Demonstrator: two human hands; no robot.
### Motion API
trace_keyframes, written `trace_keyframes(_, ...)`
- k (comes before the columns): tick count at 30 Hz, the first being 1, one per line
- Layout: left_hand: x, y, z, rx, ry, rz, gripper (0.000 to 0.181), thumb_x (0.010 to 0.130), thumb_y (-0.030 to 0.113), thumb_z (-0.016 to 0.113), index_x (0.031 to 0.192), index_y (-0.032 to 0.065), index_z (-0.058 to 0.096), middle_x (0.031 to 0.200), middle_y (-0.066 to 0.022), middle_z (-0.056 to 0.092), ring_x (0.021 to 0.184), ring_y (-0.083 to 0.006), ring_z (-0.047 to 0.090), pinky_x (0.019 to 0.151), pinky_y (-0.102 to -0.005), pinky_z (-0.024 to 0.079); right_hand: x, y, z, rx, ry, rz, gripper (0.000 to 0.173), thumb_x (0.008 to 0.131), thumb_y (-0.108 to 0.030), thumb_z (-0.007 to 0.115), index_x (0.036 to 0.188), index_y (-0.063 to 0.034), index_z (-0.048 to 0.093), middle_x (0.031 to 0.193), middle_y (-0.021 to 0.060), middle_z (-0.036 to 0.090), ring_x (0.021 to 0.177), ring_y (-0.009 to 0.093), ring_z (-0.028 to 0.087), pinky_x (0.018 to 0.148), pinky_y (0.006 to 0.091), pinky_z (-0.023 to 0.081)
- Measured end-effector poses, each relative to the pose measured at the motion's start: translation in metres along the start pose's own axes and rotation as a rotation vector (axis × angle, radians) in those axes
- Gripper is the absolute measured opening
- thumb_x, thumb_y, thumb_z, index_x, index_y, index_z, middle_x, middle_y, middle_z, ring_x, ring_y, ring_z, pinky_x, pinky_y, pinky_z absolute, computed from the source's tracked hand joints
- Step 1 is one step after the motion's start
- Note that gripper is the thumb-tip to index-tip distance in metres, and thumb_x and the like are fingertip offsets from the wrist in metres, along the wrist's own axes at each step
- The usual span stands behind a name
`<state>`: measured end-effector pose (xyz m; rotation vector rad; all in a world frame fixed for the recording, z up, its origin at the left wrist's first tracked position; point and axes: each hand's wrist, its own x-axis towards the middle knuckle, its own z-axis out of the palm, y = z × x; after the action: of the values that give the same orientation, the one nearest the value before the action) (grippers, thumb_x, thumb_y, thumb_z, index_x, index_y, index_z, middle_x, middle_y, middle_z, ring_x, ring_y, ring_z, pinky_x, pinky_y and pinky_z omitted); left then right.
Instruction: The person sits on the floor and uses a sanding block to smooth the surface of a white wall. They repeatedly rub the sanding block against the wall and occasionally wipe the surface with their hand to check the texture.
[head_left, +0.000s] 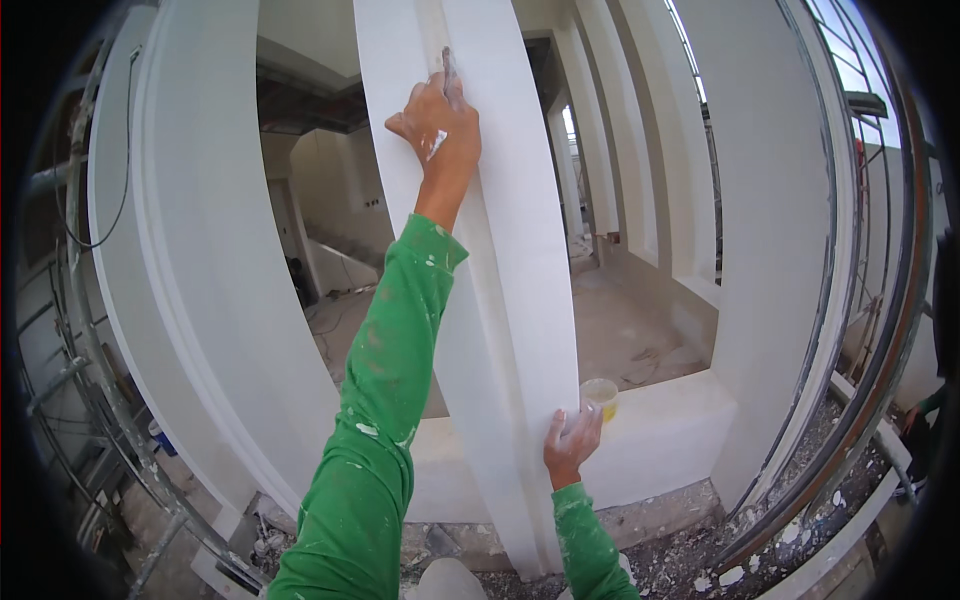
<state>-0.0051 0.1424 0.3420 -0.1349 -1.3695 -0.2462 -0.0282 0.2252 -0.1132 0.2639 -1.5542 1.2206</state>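
Observation:
My left hand (436, 124) is raised high against the front of a white column (529, 217). A small, thin, dark tool (448, 60) sits in its fingers, its tip on the shallow groove down the column's middle; its exact kind is unclear. White smears mark the back of this hand. Lower down, my right hand (574, 446) is at the column's right edge, thumb on the white face. A clear plastic cup (600, 394) with a yellow patch shows just behind its fingers, partly hidden; I cannot tell whether they hold it.
Window openings flank the column, with a white sill wall (652, 427) at the lower right. Metal scaffolding (90, 330) stands at the left. Rubble and paint flakes (750, 559) lie below on the right, near a bent brown rail (832, 450). Part of another person (926, 427) shows at the far right.

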Motion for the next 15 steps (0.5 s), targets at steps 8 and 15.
trace_keyframes(8,0.009,-0.006,-0.002,0.052,-0.031,0.012,0.021,0.098,0.019,0.056,0.101,0.0028,0.07,0.085,-0.0134,0.066,0.084,-0.0316,0.062,0.091,-0.0458,0.03,0.0,-0.006,0.002,0.041,-0.006,0.027,0.039,0.089,-0.02,0.06,0.122,0.001,0.06,0.108,0.0183,0.06,0.102,0.039,0.059,0.088,0.0483,0.048)
trace_keyframes(15,-0.123,-0.002,-0.034,0.003,-0.12,-0.065,0.027,0.101,0.021,0.056,0.112,0.001,0.071,0.088,-0.0143,0.066,0.08,-0.0295,0.06,0.089,-0.0415,0.033,0.007,-0.003,-0.002,0.005,0.036,-0.013,0.039,0.089,-0.021,0.06,0.122,0.0011,0.06,0.108,0.0185,0.06,0.101,0.039,0.059,0.089,0.0484,0.048)
